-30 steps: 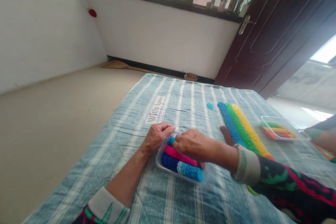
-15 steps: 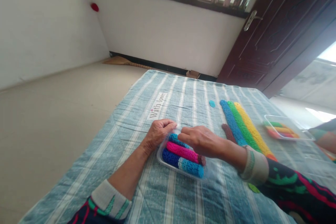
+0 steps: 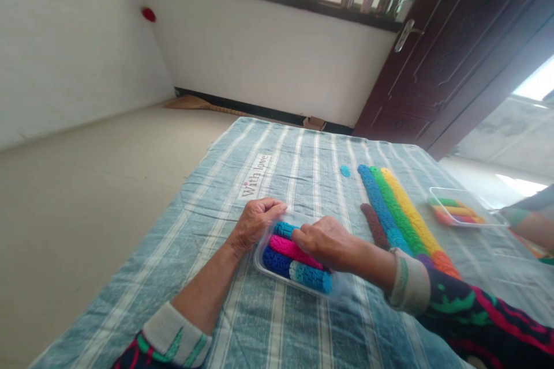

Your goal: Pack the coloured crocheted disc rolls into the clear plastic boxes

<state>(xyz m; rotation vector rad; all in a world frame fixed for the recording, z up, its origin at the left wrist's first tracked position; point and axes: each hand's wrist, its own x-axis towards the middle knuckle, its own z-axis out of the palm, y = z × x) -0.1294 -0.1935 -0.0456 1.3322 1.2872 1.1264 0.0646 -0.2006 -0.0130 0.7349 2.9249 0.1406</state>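
Observation:
A clear plastic container sits on the cloth in front of me, holding rows of stacked, textured discs. A dark-and-light-blue row lies nearest me, a pink row in the middle and a bright blue row behind it. My left hand is closed, thumb and fingers pinching the container's far left rim. Over the container, my right hand has its fingers curled down at the bright blue and pink rows, covering their right ends. What its fingertips grip is hidden.
Right of the container lie long blue, green and yellow rows and a short brown row. A loose blue disc lies beyond. Another clear box holds coloured rows, with another person's arm beside it.
My right hand has moved slightly lower over the container, its fingertips now down at the rows, and it covers the pink row's brown end. The left hand keeps its place on the rim.

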